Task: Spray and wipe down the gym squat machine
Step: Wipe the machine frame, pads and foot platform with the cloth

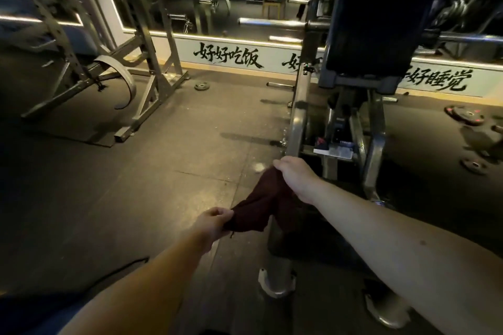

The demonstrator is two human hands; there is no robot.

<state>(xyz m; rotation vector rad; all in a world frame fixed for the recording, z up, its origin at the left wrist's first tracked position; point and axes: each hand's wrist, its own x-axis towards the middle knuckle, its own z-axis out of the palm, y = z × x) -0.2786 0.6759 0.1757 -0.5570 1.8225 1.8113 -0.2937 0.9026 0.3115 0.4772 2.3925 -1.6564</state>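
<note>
Squat machine (pixel 373 35) stands ahead to the right, its rail (pixel 298 117) just beyond the right hand (pixel 294 177), which grips a dark red cloth (pixel 261 198); the left hand (pixel 215 221) pinches its lower end. Bunched like that (not folded flat), the cloth may smear rather than clean.

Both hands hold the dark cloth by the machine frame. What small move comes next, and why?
Probably press the cloth against the slanted metal rail and begin wiping upward. The left hand and right hand both grip the cloth, the right hand sits just below the rail, and no spray bottle is in view.
</note>
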